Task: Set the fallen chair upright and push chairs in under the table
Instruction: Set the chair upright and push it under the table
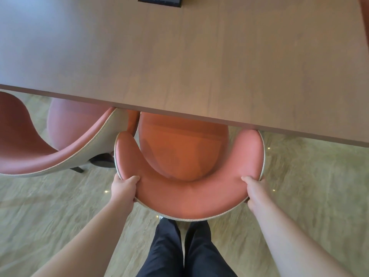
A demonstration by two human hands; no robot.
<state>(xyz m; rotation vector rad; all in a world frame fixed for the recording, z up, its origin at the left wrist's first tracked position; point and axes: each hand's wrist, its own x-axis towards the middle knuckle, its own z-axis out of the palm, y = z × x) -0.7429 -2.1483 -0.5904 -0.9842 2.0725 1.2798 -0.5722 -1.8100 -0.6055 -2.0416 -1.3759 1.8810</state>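
the salmon-pink curved-back upholstered chair (pixel 189 198) stands upright, its orange seat partly tucked beneath the edge of the long brown wooden table (pixel 199 62). left hand (pixel 123 188) is clamped on the left bend of the backrest, thumb on the inside; right hand (pixel 253 191) wraps the right bend the same way. to my eye this is the push-in: drive evenly through both arms and keep it square so the armrest tips slide under the edge without knocking it. mind the second pink chair with pale outer shell (pixel 65 148), angled just beside on the left, nearly touching. beige patterned floor (pixel 309 186) all around.
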